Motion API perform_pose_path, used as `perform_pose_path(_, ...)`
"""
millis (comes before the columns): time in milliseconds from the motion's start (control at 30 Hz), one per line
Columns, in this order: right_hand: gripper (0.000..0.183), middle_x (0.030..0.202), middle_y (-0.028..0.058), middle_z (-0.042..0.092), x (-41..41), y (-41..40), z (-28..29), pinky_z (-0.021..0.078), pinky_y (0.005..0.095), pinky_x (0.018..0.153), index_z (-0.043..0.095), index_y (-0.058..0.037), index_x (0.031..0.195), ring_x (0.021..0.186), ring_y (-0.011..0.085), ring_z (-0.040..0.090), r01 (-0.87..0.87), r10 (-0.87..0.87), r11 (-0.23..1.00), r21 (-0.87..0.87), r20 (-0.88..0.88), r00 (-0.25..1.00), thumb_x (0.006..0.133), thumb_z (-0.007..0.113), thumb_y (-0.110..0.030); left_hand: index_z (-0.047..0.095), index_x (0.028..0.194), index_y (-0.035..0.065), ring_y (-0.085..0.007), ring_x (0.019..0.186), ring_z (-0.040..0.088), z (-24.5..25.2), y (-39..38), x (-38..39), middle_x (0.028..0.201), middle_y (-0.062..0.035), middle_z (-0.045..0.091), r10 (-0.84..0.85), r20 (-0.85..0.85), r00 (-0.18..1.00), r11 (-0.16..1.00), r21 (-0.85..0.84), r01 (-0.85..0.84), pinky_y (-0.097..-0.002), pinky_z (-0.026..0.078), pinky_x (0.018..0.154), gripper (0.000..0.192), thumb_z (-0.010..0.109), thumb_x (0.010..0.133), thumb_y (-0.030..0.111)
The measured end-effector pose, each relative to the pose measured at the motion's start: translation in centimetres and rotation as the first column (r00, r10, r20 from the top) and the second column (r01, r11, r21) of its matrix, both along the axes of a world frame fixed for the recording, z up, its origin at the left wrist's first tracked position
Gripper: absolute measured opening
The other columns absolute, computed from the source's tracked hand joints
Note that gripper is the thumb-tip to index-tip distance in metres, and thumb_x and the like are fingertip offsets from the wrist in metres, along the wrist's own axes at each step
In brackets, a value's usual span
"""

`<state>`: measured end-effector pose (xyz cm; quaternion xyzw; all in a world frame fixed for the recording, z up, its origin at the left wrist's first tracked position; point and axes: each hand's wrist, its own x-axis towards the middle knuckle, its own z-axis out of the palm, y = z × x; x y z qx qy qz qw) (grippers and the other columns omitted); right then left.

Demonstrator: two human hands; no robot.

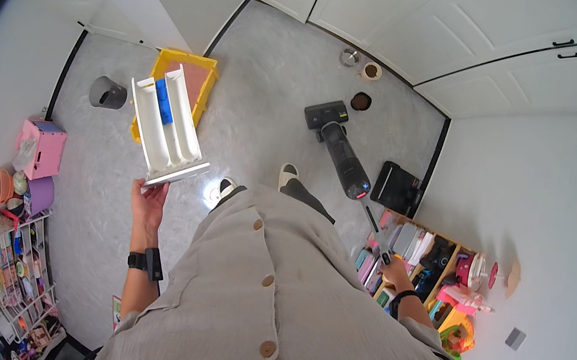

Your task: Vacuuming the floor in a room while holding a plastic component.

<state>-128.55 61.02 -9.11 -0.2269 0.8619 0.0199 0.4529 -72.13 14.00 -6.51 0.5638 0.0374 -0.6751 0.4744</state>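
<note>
My left hand (pixel 149 206) grips the front edge of a white plastic detergent drawer (pixel 146 125), held out over a yellow-rimmed tray (pixel 208 87). The drawer has long compartments, and a blue insert (pixel 163 101) sits in its middle part. My right hand (pixel 397 272) is closed around the handle of a dark upright floor washer (pixel 345 158). The washer leans from my hand to its floor head, which rests on the grey floor with a lit display facing up. Both my feet, in light slippers, stand between the tray and the washer.
A grey bin (pixel 108 93) stands left of the tray. Bowls, one of them metal (pixel 350 57), lie near the white cabinets. A black device (pixel 397 188) and a crowded shelf (pixel 444 275) flank the right wall. A pink box (pixel 41 150) and a filled rack (pixel 15 271) stand left.
</note>
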Motion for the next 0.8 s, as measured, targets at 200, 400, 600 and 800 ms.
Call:
perform_pose_path(200,0.033,0.071,0.0175,0.066,-3.3,-13.8,-5.3,0.0512,0.0398,0.062,0.064,0.0023,0.08,0.064,0.0291,0.066,0.0,-0.015,0.967,-0.255,-0.055,0.998,0.072,0.068,-0.03,0.043,0.105,-0.0137,-0.0339,0.105,0.056,2.7,1.2,-2.4,0.109,-0.0209,0.05,0.006,-0.01,1.0,0.998,-0.063,-0.007,-0.0391,0.054,0.091,0.046,0.059,0.084,0.025)
perform_pose_path(400,0.025,0.06,0.0066,0.057,-3.2,-29.8,-5.2,0.0423,0.0335,0.047,0.059,-0.0007,0.066,0.05,0.0186,0.054,0.549,-0.386,0.764,-0.339,0.441,0.81,0.082,0.068,-0.018,0.042,0.104,-0.0145,-0.036,0.106,0.056,5.8,3.0,-3.5,0.109,-0.0215,0.051,0.056,0.035,0.998,0.996,-0.073,-0.053,-0.0383,0.052,0.093,0.048,0.06,0.083,0.025)
perform_pose_path(600,0.028,0.058,0.0052,0.05,-5.0,-41.4,-7.5,0.0448,0.0374,0.052,0.052,-0.0071,0.067,0.053,0.0224,0.052,0.825,-0.464,0.555,-0.107,0.784,0.413,0.088,0.063,-0.021,0.04,0.105,-0.014,-0.0353,0.102,0.059,6.8,3.9,-3.4,0.107,-0.0218,0.052,0.146,0.14,0.979,0.989,-0.012,-0.146,-0.0334,0.057,0.083,0.05,0.061,0.082,0.025)
perform_pose_path(800,0.022,0.058,0.0046,0.046,-5.6,-46.8,-7.8,0.0461,0.0382,0.052,0.051,-0.0064,0.072,0.054,0.0222,0.051,0.859,-0.483,0.511,-0.032,0.816,0.317,0.089,0.06,-0.017,0.041,0.102,-0.0117,-0.0352,0.1,0.06,3.9,4.5,-2.2,0.107,-0.0211,0.052,0.218,0.114,0.969,0.976,-0.022,-0.217,-0.0348,0.058,0.083,0.045,0.06,0.083,0.024)
